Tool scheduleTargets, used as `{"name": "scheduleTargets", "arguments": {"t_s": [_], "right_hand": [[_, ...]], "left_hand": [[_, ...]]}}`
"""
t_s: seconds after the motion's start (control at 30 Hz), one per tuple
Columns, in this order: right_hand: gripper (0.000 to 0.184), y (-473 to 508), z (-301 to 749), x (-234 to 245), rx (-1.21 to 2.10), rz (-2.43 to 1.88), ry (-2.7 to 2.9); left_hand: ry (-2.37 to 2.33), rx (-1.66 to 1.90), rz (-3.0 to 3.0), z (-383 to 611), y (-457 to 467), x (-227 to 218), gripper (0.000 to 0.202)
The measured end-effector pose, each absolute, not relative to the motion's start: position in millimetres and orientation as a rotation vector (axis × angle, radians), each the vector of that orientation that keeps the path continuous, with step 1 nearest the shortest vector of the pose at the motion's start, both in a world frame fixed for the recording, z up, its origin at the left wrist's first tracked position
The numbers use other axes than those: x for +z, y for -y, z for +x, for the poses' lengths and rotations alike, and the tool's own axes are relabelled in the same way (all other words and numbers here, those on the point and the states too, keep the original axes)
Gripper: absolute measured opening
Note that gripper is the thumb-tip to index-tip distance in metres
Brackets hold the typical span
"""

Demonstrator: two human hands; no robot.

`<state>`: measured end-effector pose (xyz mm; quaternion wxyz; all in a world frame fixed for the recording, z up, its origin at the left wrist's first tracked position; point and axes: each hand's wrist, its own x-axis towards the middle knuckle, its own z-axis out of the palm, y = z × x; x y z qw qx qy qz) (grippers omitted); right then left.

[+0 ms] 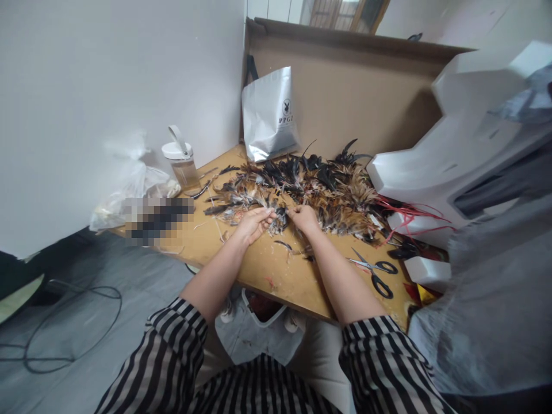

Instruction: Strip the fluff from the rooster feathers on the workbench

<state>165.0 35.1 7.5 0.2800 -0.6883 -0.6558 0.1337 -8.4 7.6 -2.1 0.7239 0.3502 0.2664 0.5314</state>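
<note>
- Left hand (254, 225) and right hand (305, 218) are clamped on a feather tuft (280, 220) between them.
- Black-handled scissors (373, 268) are laid near right on the table (259, 270).

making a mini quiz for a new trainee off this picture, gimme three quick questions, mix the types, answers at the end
1. True or false: the right hand is holding the scissors.
2. Multiple choice: where is the silver bag, seen from the wearer, relative to the feathers?
a) on top of them
b) nearer the wearer than they are
c) beyond them
3. Fill in the blank: the lidded container to the left of the bag has a ____ lid.

Key:
1. False; they lie on the table.
2. c
3. white
</note>
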Motion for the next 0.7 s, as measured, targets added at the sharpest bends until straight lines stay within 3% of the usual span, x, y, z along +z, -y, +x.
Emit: {"name": "scheduleTargets", "arguments": {"t_s": [0.1,0.27,0.5,0.7], "right_hand": [[0.03,-43,158,9,0.366,-1.911,1.764],[0.015,-46,157,7,0.391,-1.802,1.702],[0.021,-24,153,18,0.68,-1.42,1.399],[0.019,-11,149,16,0.716,-1.265,1.484]], "left_hand": [[-0.595,1.175,0.777,-9,-8,-4,0.017],[-0.603,1.18,0.776,-9,-9,-4,0.016],[-0.614,1.173,0.781,-8,-11,-7,0.016],[-0.553,1.178,0.806,-10,-10,-7,0.016]]}}
